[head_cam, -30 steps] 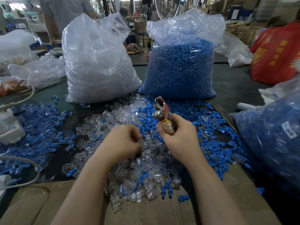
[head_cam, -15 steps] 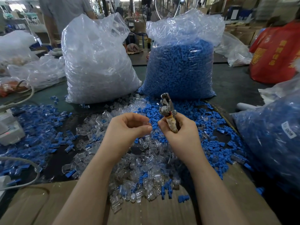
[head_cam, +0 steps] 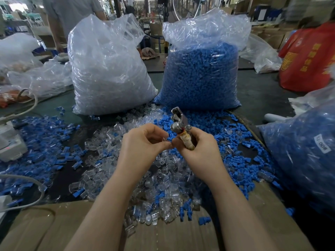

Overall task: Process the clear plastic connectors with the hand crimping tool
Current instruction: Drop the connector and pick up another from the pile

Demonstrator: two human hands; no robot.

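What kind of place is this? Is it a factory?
Most likely a small factory or assembly workshop. Two big plastic sacks stand on the bench, one of clear connectors and one of blue parts. Loose pieces lie heaped in front, and the right hand holds a crimping tool.

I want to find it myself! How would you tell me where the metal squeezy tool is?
Find the two tall bags standing on the table, the clear bag and the blue bag. Just in front of the blue one, the right hand holds up the crimping tool. It is the only shiny metal thing among all the plastic pieces.
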